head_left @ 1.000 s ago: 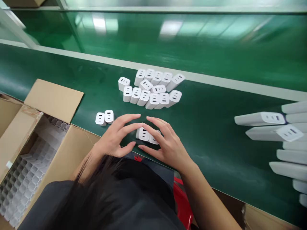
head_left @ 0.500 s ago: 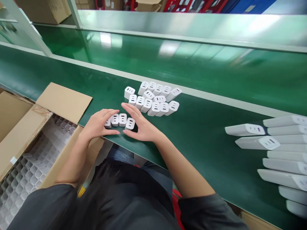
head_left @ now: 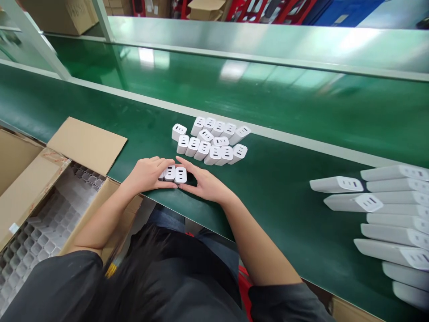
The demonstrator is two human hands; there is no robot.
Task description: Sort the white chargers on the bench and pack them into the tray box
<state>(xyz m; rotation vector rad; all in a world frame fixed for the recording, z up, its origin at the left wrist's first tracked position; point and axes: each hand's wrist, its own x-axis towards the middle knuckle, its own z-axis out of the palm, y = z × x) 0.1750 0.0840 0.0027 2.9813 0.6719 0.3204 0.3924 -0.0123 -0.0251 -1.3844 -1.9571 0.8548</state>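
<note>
A short row of white multi-port USB chargers stands upright near the table's front edge, ports facing up. My left hand curls around the left end of this row, with thumb in front and fingers behind, hiding part of it. Around the right end, at the outermost charger, my right hand closes with its thumb and fingers. The fingertips of both hands almost meet. Just behind them, a loose group of upright white chargers stands in uneven rows.
Many more white chargers stand on the green table at the right. An open carton holding a clear tray of cells sits at the lower left, one flap over the table edge. A pale rail runs behind.
My hands have come closer together and closed in on the ends of the short row. The rightmost charger, earlier slightly apart and askew, now stands in line against its neighbour.
</note>
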